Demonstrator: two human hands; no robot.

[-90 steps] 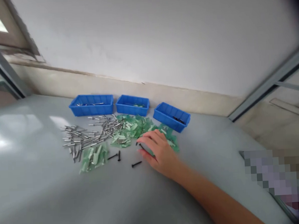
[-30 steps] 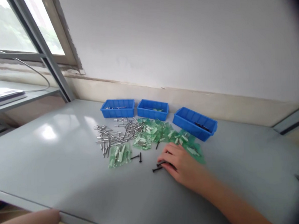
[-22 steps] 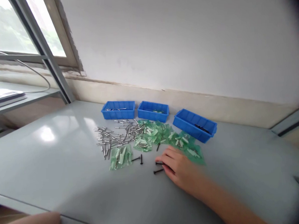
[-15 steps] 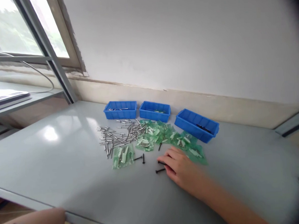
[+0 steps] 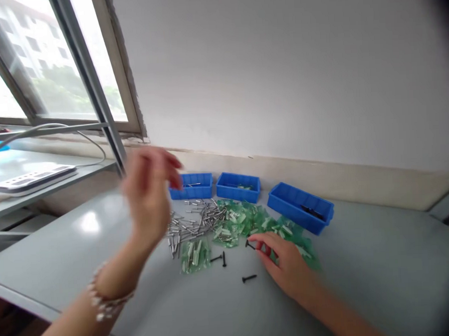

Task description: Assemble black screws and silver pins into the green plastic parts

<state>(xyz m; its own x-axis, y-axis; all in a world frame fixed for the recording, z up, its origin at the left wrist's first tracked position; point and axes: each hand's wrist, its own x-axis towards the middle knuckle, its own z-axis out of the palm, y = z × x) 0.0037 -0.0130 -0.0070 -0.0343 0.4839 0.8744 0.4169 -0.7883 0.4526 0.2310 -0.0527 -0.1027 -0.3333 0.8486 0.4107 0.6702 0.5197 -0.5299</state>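
My right hand (image 5: 284,264) is low over the table with thumb and forefinger closed on a black screw (image 5: 250,245), whose head points left. Just below lies a loose black screw (image 5: 249,278). Left of the hand, an upright-lying screw (image 5: 224,259) and another black screw (image 5: 216,258) sit close together. My left hand (image 5: 150,189) is raised in front of the left blue bin, fingers bent and smeared by motion; whether it holds anything is unclear. Small green plastic packets (image 5: 242,217) lie beyond the right hand, and a single packet (image 5: 195,256) lies nearer.
Three blue bins stand along the wall: a left bin (image 5: 195,193), a middle bin (image 5: 235,191) and a right bin (image 5: 298,212) with black screws inside. Silver rivets (image 5: 186,228) are heaped on the grey table (image 5: 202,309). A metal shelf post (image 5: 87,75) rises at left.
My left hand has come up from the lower left into the middle. My right hand has lifted slightly with the screw, leaving another below it. The view has tilted up and left.
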